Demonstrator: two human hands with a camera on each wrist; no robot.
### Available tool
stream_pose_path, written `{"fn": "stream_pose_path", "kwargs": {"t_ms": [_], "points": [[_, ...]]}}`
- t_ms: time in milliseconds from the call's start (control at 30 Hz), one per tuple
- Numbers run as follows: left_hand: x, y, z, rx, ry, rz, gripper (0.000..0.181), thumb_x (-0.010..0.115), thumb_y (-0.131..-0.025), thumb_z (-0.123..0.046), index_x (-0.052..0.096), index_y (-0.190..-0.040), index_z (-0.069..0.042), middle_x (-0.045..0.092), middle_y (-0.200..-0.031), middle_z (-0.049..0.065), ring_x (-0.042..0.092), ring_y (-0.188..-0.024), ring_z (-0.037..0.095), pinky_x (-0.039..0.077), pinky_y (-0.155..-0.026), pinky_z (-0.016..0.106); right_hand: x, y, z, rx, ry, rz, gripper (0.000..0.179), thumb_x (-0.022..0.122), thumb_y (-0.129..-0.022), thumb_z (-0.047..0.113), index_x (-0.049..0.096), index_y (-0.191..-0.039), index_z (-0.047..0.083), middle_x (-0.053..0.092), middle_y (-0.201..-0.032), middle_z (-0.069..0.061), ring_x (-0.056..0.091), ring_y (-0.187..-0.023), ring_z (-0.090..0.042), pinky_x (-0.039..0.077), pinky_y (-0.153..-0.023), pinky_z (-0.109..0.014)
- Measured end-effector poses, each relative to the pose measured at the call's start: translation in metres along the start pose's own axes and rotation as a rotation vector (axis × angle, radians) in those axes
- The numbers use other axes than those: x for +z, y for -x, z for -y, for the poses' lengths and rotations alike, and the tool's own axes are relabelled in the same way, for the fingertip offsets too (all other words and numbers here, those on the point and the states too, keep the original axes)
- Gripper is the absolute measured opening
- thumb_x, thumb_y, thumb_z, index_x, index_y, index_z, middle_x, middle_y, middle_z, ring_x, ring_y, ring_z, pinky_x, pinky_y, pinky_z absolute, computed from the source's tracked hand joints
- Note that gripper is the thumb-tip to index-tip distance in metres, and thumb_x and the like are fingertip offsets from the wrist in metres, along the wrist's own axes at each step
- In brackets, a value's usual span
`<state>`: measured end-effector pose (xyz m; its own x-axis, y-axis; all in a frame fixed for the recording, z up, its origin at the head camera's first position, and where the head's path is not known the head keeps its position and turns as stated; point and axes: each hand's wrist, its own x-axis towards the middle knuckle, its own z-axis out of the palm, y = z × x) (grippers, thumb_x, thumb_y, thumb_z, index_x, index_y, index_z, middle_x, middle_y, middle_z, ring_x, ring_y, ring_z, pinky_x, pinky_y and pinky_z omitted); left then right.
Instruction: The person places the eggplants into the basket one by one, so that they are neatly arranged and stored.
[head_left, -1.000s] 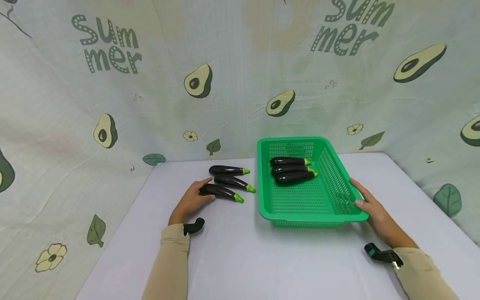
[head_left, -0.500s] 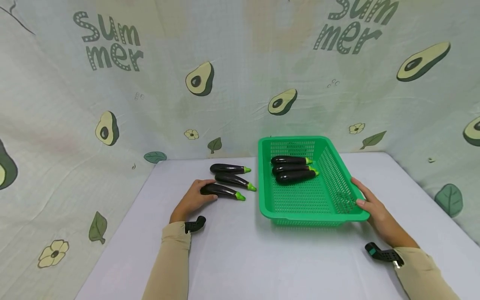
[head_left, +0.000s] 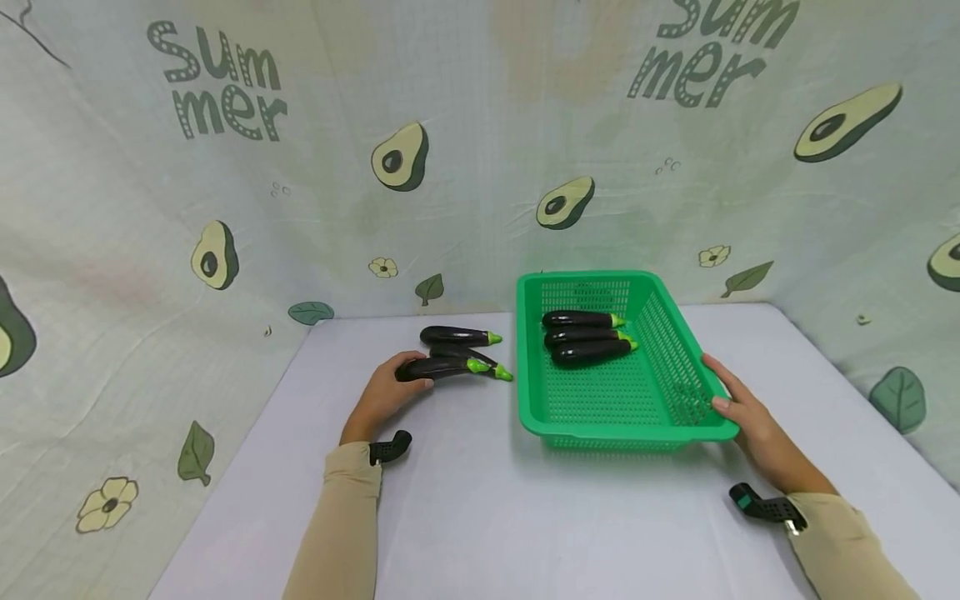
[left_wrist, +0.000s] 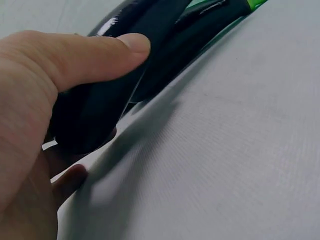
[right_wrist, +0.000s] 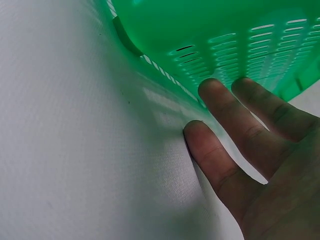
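My left hand [head_left: 381,398] grips a dark, glossy eggplant [head_left: 437,369] by its blunt end, its green stem pointing right. In the left wrist view the thumb lies across this eggplant [left_wrist: 95,115], and a shadow falls on the cloth below. Just behind it another eggplant [head_left: 459,352] is partly covered, and a third eggplant [head_left: 453,336] lies farther back. At the green basket [head_left: 607,432], my right hand [head_left: 759,435] holds the right rim near the front corner, thumb on top. Its fingers reach along the slotted outer wall [right_wrist: 225,55] in the right wrist view.
Inside the basket, three eggplants [head_left: 579,336] lie side by side toward the back left, stems to the right. A white cloth covers the table [head_left: 540,525]. Behind it hangs a printed curtain [head_left: 465,233] with avocados and lettering.
The left hand has raised the nearest eggplant and shifted it slightly back, so that it now overlaps the middle one. The right hand and basket stay in place.
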<state>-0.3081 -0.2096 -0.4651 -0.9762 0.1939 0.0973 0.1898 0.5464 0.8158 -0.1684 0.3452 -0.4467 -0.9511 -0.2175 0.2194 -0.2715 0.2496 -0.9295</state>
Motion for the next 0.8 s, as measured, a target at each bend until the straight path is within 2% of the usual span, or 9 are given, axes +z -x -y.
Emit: {"fn": "stream_pose_path", "kwargs": {"t_ms": [200, 333, 467, 633, 800], "points": [[-0.0013, -0.0024, -0.0034, -0.049, 0.029, -0.019, 0.06, 0.078, -0.085, -0.046, 0.06, -0.136, -0.019, 0.052, -0.144, 0.011, 0.044, -0.132, 0.032, 0.032, -0.111, 0.055, -0.0002, 0.0001, 0.0005, 0.032, 0.004, 0.002, 0.061, 0.034, -0.108, 0.017, 0.009, -0.163, 0.026, 0.01, -0.162, 0.004, 0.032, -0.123, 0.0, 0.031, -0.089, -0.009], [0.0003, -0.0029, -0.0058, -0.076, 0.054, -0.042, 0.065, 0.074, -0.087, -0.052, 0.059, -0.139, -0.015, 0.054, -0.141, 0.014, 0.048, -0.123, 0.031, 0.042, -0.1, 0.049, 0.0001, 0.0005, -0.0011, 0.029, 0.004, -0.003, 0.061, 0.034, -0.108, 0.017, 0.008, -0.163, 0.026, 0.007, -0.163, 0.002, 0.03, -0.124, -0.002, 0.03, -0.089, -0.009], [0.0035, -0.0026, -0.0055, -0.094, 0.096, -0.047, 0.065, 0.072, -0.089, -0.053, 0.059, -0.139, -0.014, 0.054, -0.139, 0.013, 0.05, -0.119, 0.03, 0.045, -0.094, 0.046, 0.0008, 0.0013, -0.0028, 0.038, 0.019, -0.004, 0.062, 0.034, -0.108, 0.018, 0.008, -0.163, 0.026, 0.007, -0.164, 0.001, 0.03, -0.124, -0.002, 0.031, -0.088, -0.008], [0.0066, -0.0036, -0.0044, -0.085, 0.136, -0.041, 0.066, 0.071, -0.088, -0.057, 0.059, -0.139, -0.017, 0.053, -0.142, 0.012, 0.049, -0.125, 0.029, 0.042, -0.102, 0.048, 0.0005, 0.0022, -0.0029, 0.051, 0.047, 0.005, 0.061, 0.034, -0.109, 0.02, 0.007, -0.163, 0.029, 0.002, -0.166, -0.006, 0.029, -0.126, 0.0, 0.031, -0.087, -0.008], [0.0075, -0.0039, -0.0039, -0.048, 0.151, -0.034, 0.064, 0.07, -0.088, -0.06, 0.057, -0.141, -0.027, 0.054, -0.141, 0.012, 0.052, -0.12, 0.028, 0.047, -0.091, 0.042, 0.0008, 0.0017, -0.0016, 0.03, 0.041, 0.006, 0.061, 0.034, -0.109, 0.019, 0.007, -0.163, 0.027, 0.002, -0.166, -0.006, 0.03, -0.125, -0.001, 0.031, -0.088, -0.008]]}}
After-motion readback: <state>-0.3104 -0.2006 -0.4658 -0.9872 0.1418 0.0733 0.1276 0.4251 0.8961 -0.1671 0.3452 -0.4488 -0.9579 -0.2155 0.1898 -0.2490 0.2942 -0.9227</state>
